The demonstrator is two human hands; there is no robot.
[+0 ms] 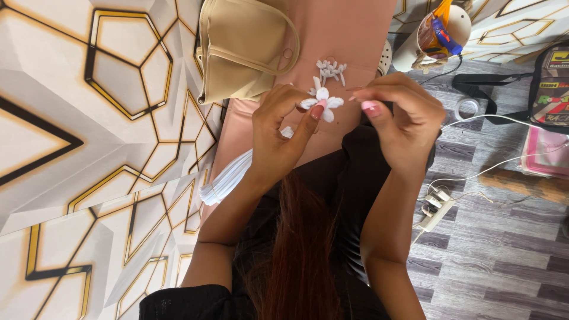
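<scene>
My left hand (283, 127) pinches a small white fabric flower (323, 101) between thumb and fingers, and a bundle of white strips (228, 178) hangs from the same hand. My right hand (398, 115) is raised just right of the flower, its thumb and forefinger pinched together at a petal; whether they hold anything fine I cannot tell. Both hands hover over a pink board (349, 35) on my lap. A cluster of small white flower pieces (331, 70) lies on the board just beyond the flower.
A beige handbag (240, 47) rests on the board at upper left. A white cup with scissors and tools (435, 32) stands at upper right. A roll of tape (468, 108), a power strip with white cables (435, 207) and a dark bag (548, 83) lie on the grey wood floor.
</scene>
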